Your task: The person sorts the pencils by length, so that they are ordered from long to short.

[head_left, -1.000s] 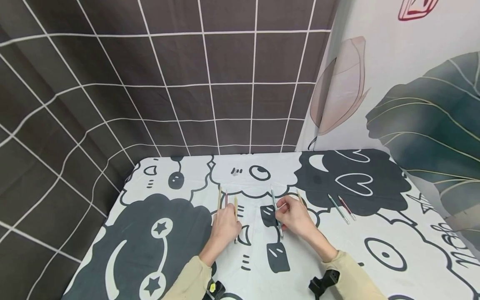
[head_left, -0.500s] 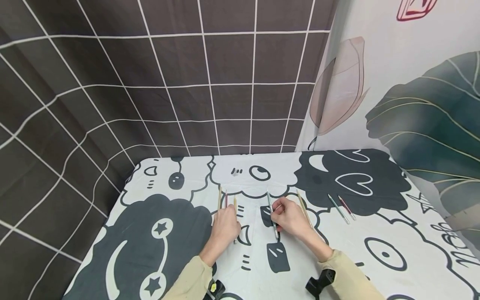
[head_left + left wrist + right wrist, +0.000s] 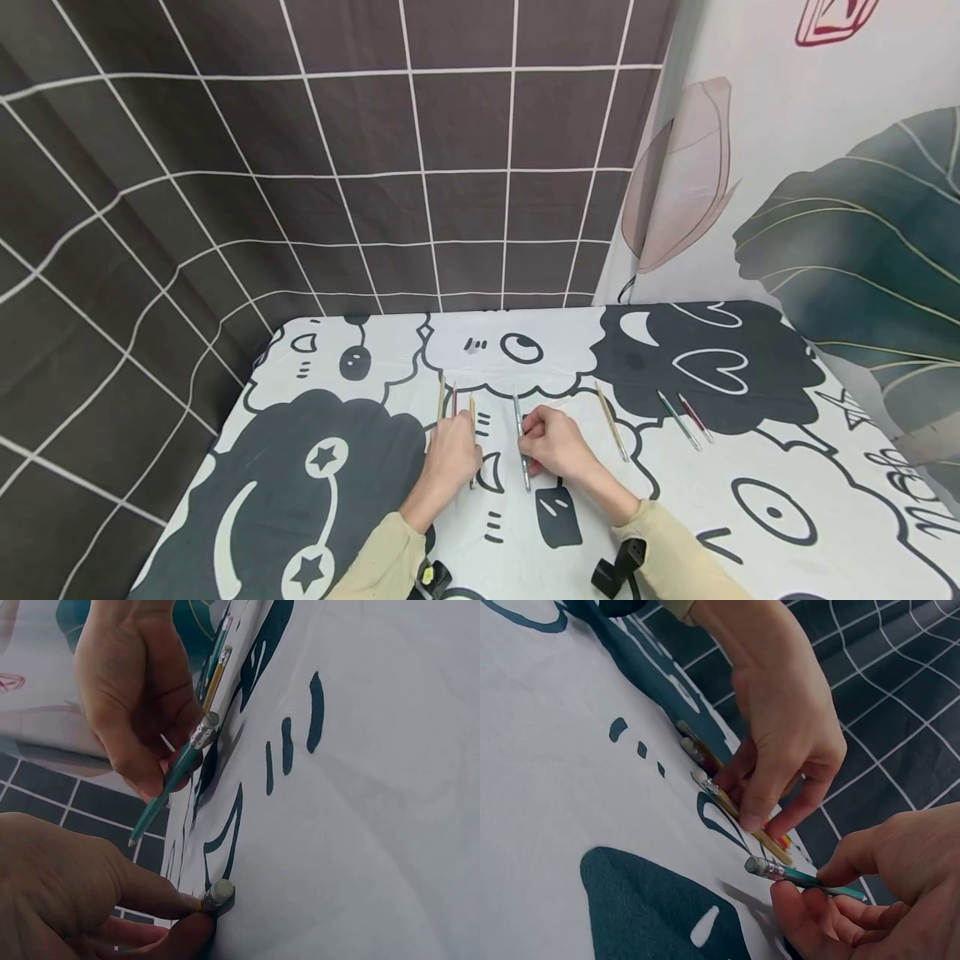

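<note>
My right hand (image 3: 555, 442) pinches a green pencil (image 3: 799, 877) between thumb and fingers. In the left wrist view its eraser end tilts up, and a shadow falls on the cloth below it in the right wrist view. To the left, my left hand (image 3: 452, 454) pinches a yellow pencil (image 3: 731, 804) lying on the cloth, thumb and finger near its eraser end. Just left of that pencil, another yellow pencil (image 3: 441, 396) and a red pencil (image 3: 454, 402) lie side by side, partly hidden by the left hand.
A patterned black-and-white cloth (image 3: 517, 542) covers the table. Right of the hands lie a yellow pencil (image 3: 611, 421), a green pencil (image 3: 678, 421) and a red pencil (image 3: 696, 418). Behind hang a dark grid curtain (image 3: 465, 200) and a leaf-print curtain (image 3: 780, 167).
My right hand has moved left with the green pencil, closer to the left hand, uncovering the yellow pencil on the right. The left hand has stayed in place.
</note>
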A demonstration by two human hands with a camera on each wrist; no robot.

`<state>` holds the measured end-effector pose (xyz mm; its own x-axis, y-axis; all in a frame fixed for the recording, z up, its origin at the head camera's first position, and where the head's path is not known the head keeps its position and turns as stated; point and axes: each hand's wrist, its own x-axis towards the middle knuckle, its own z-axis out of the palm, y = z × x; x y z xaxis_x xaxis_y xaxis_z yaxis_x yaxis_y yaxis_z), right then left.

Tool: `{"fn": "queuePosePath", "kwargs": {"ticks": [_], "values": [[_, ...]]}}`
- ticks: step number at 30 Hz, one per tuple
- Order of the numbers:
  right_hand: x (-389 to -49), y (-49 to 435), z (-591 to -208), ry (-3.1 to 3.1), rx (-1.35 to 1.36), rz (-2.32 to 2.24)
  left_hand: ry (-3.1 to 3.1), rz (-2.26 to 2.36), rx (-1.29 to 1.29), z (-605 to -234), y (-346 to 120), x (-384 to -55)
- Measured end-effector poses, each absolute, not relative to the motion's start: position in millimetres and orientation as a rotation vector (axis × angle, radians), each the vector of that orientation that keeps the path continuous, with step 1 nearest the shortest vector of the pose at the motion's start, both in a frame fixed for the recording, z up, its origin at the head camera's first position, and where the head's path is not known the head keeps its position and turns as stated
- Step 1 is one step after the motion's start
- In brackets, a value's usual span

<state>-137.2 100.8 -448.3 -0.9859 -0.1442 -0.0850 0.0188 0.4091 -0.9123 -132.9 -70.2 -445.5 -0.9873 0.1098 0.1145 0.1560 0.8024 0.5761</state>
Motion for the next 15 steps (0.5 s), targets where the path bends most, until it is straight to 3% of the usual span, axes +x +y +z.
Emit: {"fn": "queuePosePath", "kwargs": {"ticks": [15], "values": [[-138.2,85.4,-448.8,2.518,-0.122,-1.561,-2.913,-0.975,-0.229,-445.4,-74.0,-132.4]]}}
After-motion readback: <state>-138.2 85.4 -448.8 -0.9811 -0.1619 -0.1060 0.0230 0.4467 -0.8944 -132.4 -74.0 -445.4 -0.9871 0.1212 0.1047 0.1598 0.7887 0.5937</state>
